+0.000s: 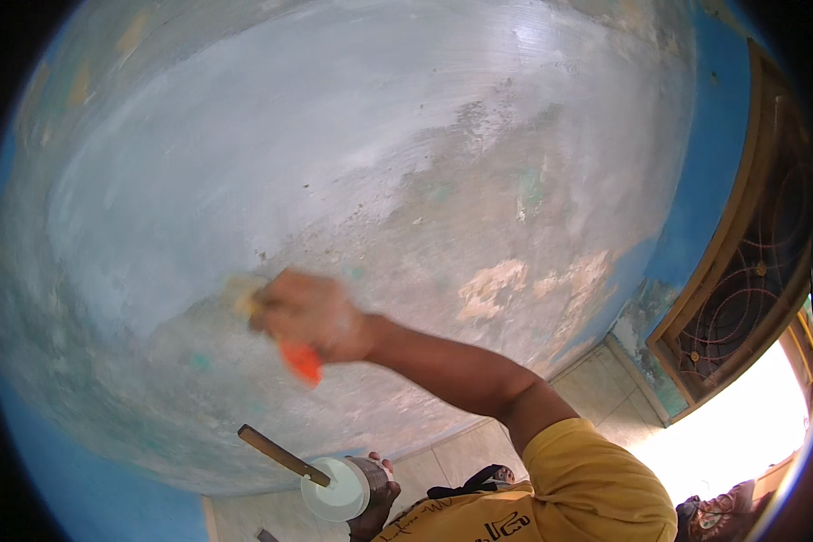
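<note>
My right hand (312, 312) reaches out to the wall and grips a paintbrush (303, 363) by its orange handle. The pale yellowish bristles are at or close to the wall; motion blurs them and the hand. Low in the view, near my body, my left hand (381, 501) is wrapped round a small tub (369, 479). White liquid (339, 492) that looks like paint shows inside the tub. A flat wooden stick (280, 453) stands in it and leans out past the rim. The wall (244, 135) carries a broad whitish coat across its upper left part.
Patchy grey plaster (461, 199) with peeling spots spreads right and below the whitish coat. Blue paint (705, 135) borders the wall. At the right are a wooden-framed panel with metal scrollwork (759, 262) and a bright opening (741, 406). Floor tiles (596, 384) run along the wall's foot.
</note>
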Available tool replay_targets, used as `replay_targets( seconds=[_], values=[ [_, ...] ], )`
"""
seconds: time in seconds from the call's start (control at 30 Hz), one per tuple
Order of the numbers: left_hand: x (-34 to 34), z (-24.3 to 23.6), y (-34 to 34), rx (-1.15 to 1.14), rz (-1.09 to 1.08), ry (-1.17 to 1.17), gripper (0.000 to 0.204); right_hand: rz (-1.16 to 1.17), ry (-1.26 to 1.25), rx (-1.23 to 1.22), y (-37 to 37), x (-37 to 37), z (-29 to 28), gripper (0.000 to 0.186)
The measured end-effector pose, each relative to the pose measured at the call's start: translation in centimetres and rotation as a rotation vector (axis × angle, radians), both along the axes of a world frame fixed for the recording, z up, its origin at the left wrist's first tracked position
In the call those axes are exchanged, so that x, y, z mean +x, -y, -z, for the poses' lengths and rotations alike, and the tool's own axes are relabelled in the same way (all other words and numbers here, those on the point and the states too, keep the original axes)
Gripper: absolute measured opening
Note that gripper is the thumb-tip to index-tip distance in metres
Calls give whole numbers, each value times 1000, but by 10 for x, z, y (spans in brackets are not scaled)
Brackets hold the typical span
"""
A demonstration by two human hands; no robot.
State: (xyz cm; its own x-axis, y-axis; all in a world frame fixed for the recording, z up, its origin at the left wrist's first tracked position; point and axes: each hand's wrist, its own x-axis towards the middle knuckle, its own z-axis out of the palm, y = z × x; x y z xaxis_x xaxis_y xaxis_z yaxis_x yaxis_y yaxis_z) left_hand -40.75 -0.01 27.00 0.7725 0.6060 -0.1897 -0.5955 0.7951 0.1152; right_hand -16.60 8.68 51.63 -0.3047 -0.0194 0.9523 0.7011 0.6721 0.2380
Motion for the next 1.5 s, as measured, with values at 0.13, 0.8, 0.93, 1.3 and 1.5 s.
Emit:
replay_targets(
  seconds=[0.13, 0.8, 0.93, 1.3, 1.5],
  values=[
    [-2, 5, 20, 517, -69, -337, 44, -221, -479, -31, 65, 119, -40, 9],
    [79, -82, 140, 458, -146, -293, 68, -17, 0, 202, 163, 78, -210, 29],
    [96, -90, 145, 301, -138, -229, 69, -297, -223, -52, 159, 161, -246, 20],
    [105, -133, 161, 1278, -167, -916, 66, -18, -1031, 670, 322, 486, -266, 15],
    [96, -132, 164, 345, -115, -223, 43, 511, -357, 510, 233, 355, -220, 16]
  ],
)
